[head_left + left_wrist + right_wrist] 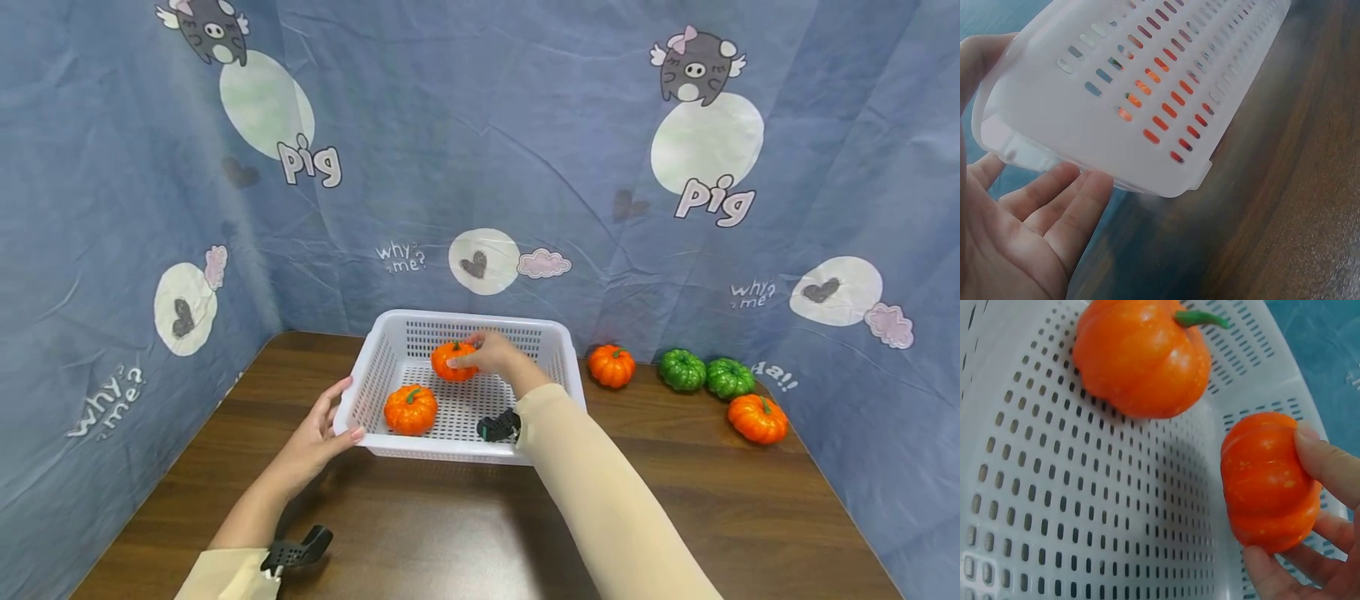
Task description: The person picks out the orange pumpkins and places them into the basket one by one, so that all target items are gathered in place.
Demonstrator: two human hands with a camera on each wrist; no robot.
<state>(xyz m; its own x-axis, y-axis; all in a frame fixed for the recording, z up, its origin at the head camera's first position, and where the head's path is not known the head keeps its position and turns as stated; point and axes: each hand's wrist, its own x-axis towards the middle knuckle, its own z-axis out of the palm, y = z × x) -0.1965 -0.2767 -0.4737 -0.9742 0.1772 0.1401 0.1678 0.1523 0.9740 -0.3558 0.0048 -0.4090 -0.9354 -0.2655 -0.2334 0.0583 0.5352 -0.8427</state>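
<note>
A white slotted plastic basket stands on the wooden table. My left hand grips its left end, thumb over the rim and fingers against the outer wall, as the left wrist view also shows. Inside the basket, my right hand holds an orange pumpkin between thumb and fingers; the right wrist view has this pumpkin near the basket's wall. Another orange pumpkin with a green stem sits on the basket floor at the front left.
Right of the basket, an orange pumpkin, two green pumpkins and a further orange pumpkin lie on the table. A blue printed cloth hangs behind and at both sides.
</note>
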